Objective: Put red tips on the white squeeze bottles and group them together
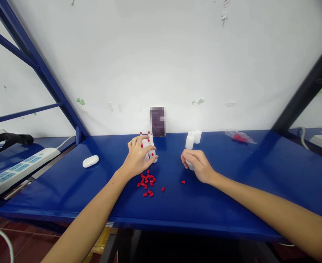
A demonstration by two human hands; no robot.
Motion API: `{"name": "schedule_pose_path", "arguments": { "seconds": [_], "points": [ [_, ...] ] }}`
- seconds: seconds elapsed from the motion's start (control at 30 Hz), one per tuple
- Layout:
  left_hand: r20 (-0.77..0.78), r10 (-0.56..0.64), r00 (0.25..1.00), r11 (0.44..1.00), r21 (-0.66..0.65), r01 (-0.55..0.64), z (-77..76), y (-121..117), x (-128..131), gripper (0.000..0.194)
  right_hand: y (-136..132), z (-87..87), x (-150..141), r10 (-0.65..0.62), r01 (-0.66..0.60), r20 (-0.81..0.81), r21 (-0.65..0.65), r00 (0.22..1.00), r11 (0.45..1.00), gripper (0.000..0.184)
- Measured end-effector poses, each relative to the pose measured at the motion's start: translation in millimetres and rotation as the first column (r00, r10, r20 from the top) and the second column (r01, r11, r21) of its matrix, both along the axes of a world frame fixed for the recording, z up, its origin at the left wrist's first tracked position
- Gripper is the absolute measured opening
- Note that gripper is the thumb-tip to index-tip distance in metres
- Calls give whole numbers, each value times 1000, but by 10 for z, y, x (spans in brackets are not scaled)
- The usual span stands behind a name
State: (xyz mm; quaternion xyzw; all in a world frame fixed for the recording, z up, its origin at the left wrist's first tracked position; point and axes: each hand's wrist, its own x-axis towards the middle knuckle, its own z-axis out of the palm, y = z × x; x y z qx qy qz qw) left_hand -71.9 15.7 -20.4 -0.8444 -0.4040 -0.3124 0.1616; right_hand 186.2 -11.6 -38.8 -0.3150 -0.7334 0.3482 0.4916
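My left hand (pixel 136 157) reaches over a tight group of white plastic bottles (pixel 151 140) topped with small red caps. Its thumb and fingers are apart around the front bottle; whether they touch it I cannot tell, as the hand hides part of the group. My right hand (pixel 200 166) is wrapped round a white bottle (pixel 190 166), mostly covered by the fingers, low over the table. Just behind it stand several white bottles (pixel 189 140) with no red caps visible. Loose red caps (pixel 146 179) lie in a pile in front of my left hand, and a single red cap (pixel 183 182) lies near my right wrist.
A phone (pixel 158 122) leans upright against the wall. On the blue table (pixel 218 208) lie a white oval case (pixel 90 161) at left and a clear bag of red pieces (pixel 240 137) at right. A power strip (pixel 23 170) and blue frame posts (pixel 48 80) flank the left side.
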Motion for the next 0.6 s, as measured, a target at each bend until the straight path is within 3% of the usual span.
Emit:
{"name": "schedule_pose_path", "arguments": {
  "seconds": [0.1,0.17,0.27,0.33,0.5,0.6],
  "points": [
    [55,-84,995,996,-17,85,64,-136,128,16,17,-11,6,7,-7,10,3,1000,1000,41],
    [-6,-190,982,973,-136,188,113,-245,265,19,33,-24,10,5,-5,13,4,1000,1000,40],
    [-138,-388,911,872,-376,314,143,-362,493,18,56,-41,13,-14,14,16,6,1000,1000,39],
    [-207,-472,857,825,-448,346,123,-388,616,21,65,-46,13,-21,21,19,7,1000,1000,39],
    [-329,-488,809,840,-428,332,100,-311,738,13,69,-28,7,-39,38,17,16,999,999,38],
    [-188,-458,869,845,-395,360,180,-203,722,13,75,-13,5,-53,53,-6,-17,999,998,35]
  ]
}}
